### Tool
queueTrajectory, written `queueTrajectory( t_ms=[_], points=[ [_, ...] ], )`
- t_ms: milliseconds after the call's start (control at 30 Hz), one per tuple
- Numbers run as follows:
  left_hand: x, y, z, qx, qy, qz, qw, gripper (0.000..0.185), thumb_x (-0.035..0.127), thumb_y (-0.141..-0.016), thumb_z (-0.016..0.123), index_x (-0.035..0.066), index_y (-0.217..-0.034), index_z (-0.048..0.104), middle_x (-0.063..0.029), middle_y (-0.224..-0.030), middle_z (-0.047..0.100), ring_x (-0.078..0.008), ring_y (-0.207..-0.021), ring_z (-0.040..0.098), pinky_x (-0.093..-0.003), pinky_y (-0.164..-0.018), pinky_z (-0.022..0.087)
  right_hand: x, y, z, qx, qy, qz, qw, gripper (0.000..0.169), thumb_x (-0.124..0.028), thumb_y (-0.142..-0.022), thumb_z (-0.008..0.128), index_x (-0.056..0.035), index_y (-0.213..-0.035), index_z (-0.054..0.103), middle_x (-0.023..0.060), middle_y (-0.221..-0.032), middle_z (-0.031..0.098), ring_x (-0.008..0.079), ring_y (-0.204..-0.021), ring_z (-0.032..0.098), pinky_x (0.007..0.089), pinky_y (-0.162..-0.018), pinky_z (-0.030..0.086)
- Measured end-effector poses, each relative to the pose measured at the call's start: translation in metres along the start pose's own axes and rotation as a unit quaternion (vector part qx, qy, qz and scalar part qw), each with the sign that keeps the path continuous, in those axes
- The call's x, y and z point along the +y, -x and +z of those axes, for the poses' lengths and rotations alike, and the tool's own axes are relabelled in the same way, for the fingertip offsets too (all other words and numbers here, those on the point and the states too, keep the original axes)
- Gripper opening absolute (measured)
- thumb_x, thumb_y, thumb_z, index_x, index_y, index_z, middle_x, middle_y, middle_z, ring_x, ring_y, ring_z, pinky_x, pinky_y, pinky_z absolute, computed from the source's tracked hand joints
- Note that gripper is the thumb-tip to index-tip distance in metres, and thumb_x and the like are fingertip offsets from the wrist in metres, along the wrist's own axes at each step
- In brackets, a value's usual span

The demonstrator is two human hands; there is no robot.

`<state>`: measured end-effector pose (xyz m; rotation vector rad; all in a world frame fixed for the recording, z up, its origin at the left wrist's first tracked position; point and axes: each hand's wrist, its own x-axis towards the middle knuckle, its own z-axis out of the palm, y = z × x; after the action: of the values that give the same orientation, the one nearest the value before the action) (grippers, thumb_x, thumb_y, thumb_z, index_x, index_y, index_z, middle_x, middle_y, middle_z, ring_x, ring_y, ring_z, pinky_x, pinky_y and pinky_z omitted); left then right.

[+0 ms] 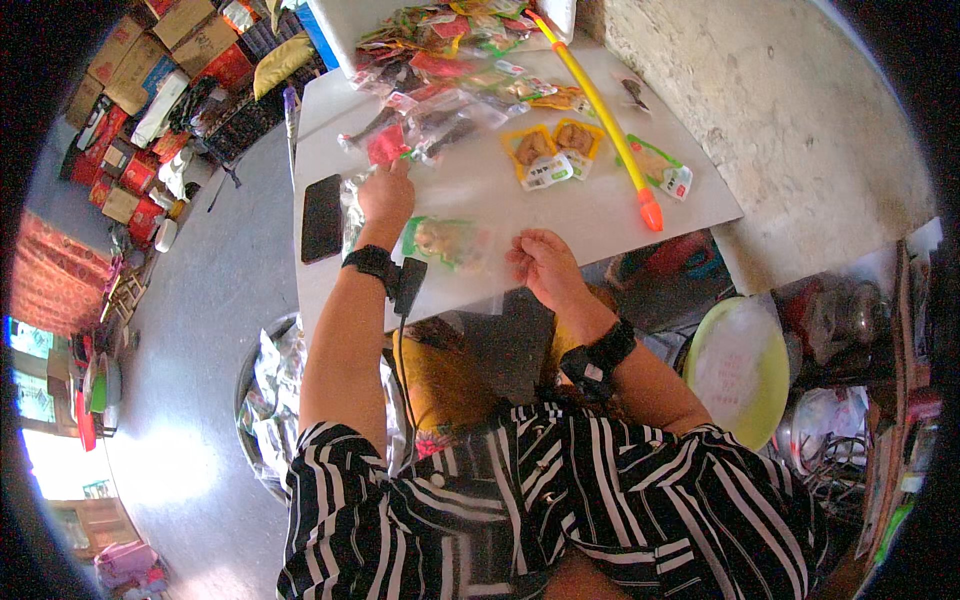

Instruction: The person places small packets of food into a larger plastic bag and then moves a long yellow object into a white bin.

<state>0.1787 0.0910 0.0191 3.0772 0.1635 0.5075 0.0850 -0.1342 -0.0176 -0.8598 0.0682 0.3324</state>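
My left hand point(387, 196) reaches over the table at the left, fingertips on or just by a red packet point(387, 144); whether they grip it is hard to tell. My right hand point(541, 259) hovers at the table's near edge, fingers loosely curled, with nothing seen in it. Between the wrists lies a clear packet with green trim point(442, 241). Two yellow-edged food packets point(534, 156) lie further back, near a long yellow tube with an orange tip point(606, 112). Right of the tube is a green-edged packet point(660, 166). A heap of mixed packets point(450, 30) spreads from a white container at the back.
A dark smartphone point(321, 219) lies at the table's left edge, beside clear plastic wrappers. Below left stands a round tub of shiny packets point(271, 405). A rough wall point(772, 127) borders the right side. A yellow-green round lid or basin point(739, 371) stands below right.
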Motion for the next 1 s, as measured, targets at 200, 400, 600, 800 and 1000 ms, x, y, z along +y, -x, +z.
queueTrajectory(
  t_ms=[200, 400, 600, 800, 1000],
  points=[
    [0.021, 0.022, -0.032, 0.182, 0.099, 0.181, 0.961, 0.020, 0.009, -0.064, 0.045, 0.011, -0.083, 0.053, -0.0092, -0.081, 0.052, -0.0288, -0.074, 0.050, -0.0389, -0.063, 0.041, 0.000, -0.011, -0.022, -0.106, -0.016, 0.006, 0.994, 0.017, -0.021, -0.081, 0.044, -0.0077, -0.089, 0.047, 0.0062, -0.085, 0.053, 0.0205, -0.079, 0.054, 0.0338, -0.059, 0.044],
    [0.059, 0.093, -0.048, 0.207, 0.183, 0.322, 0.906, 0.023, 0.005, -0.056, 0.054, 0.008, -0.079, 0.051, -0.0080, -0.084, 0.048, -0.0276, -0.078, 0.046, -0.0378, -0.063, 0.040, -0.042, 0.022, 0.015, -0.105, -0.122, 0.093, 0.983, 0.021, -0.028, -0.079, 0.047, -0.0118, -0.092, 0.048, 0.0045, -0.088, 0.052, 0.0206, -0.085, 0.051, 0.0351, -0.069, 0.043],
    [0.080, 0.131, -0.045, 0.213, 0.246, 0.349, 0.879, 0.026, 0.006, -0.057, 0.055, 0.009, -0.083, 0.051, -0.0079, -0.084, 0.048, -0.0270, -0.079, 0.047, -0.0370, -0.063, 0.040, -0.044, 0.039, 0.013, -0.071, -0.082, 0.080, 0.991, 0.024, -0.016, -0.073, 0.051, -0.0090, -0.096, 0.047, 0.0043, -0.090, 0.052, 0.0186, -0.082, 0.051, 0.0357, -0.072, 0.043],
    [0.084, 0.157, -0.032, 0.194, 0.331, 0.194, 0.903, 0.028, 0.011, -0.062, 0.055, 0.005, -0.089, 0.050, -0.0096, -0.088, 0.050, -0.0280, -0.080, 0.046, -0.0369, -0.069, 0.038, -0.045, 0.036, -0.011, -0.094, -0.083, 0.031, 0.992, 0.024, -0.009, -0.076, 0.048, -0.0062, -0.100, 0.045, 0.0075, -0.092, 0.053, 0.0212, -0.083, 0.054, 0.0382, -0.073, 0.044],
    [0.086, 0.169, -0.038, 0.082, 0.256, 0.079, 0.960, 0.034, 0.021, -0.064, 0.058, 0.005, -0.092, 0.048, -0.0133, -0.087, 0.049, -0.0310, -0.080, 0.046, -0.0381, -0.070, 0.039, -0.044, 0.034, -0.038, -0.036, -0.094, -0.026, 0.995, 0.023, -0.010, -0.072, 0.053, -0.0071, -0.094, 0.048, 0.0049, -0.086, 0.054, 0.0192, -0.078, 0.054, 0.0353, -0.070, 0.044]
  ],
)
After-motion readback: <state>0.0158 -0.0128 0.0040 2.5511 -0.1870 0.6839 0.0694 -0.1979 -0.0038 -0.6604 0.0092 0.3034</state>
